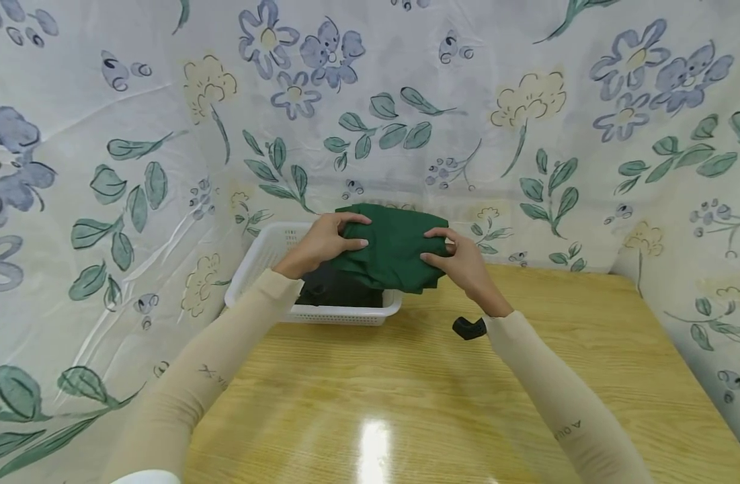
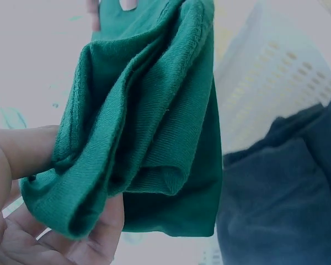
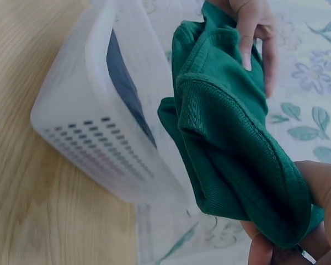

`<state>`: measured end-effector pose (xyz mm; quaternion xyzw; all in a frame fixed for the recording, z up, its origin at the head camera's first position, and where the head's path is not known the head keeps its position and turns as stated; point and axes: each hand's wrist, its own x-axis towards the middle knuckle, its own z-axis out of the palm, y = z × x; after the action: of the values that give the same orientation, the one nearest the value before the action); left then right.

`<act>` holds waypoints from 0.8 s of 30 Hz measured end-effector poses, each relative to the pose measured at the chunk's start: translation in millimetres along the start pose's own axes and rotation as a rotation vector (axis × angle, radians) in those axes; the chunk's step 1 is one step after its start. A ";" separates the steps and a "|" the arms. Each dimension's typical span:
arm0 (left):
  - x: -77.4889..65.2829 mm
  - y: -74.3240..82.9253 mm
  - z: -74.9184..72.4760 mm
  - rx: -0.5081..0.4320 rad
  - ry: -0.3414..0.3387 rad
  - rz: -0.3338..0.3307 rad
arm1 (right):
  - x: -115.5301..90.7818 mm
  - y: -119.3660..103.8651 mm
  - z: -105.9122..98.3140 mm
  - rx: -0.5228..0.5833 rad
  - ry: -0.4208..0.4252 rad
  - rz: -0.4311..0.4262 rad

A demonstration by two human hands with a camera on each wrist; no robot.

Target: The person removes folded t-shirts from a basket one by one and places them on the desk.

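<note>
A folded green garment (image 1: pixel 400 245) is held up between both hands, over the right part of a white plastic basket (image 1: pixel 339 316). My left hand (image 1: pixel 321 238) pinches its left edge between thumb and fingers. On the opposite edge, my right hand (image 1: pixel 466 264) grips the cloth the same way. The left wrist view shows several stacked folds of the garment (image 2: pixel 138 116) and ribbed, stitched edges. Inside the basket lies dark folded cloth (image 1: pixel 345 290), partly covered from the head view by the green garment.
A small black bent object (image 1: pixel 468 328) lies on the wooden table (image 1: pixel 442 403), close to the right sleeve. Flower-printed sheeting (image 1: pixel 406 81) hangs behind the table and along both sides. The basket stands near the back left of the table.
</note>
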<state>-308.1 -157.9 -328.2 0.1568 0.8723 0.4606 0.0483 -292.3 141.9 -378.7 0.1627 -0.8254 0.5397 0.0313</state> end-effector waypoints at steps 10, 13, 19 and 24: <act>14.2 16.1 28.6 -0.026 -0.034 0.044 | -12.5 17.2 -31.7 -0.007 0.007 0.015; 19.2 18.6 37.6 -0.031 -0.041 0.051 | -16.0 22.8 -40.6 -0.001 0.009 0.014; 29.3 21.7 57.3 -0.043 -0.061 0.066 | -23.5 36.4 -56.0 -0.021 0.027 0.039; 33.2 20.9 72.3 -0.061 -0.082 0.067 | -29.6 48.1 -65.2 -0.065 0.038 0.046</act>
<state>-318.3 -79.4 -350.4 0.2031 0.8494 0.4816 0.0736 -287.0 225.2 -400.6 0.1320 -0.8453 0.5162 0.0399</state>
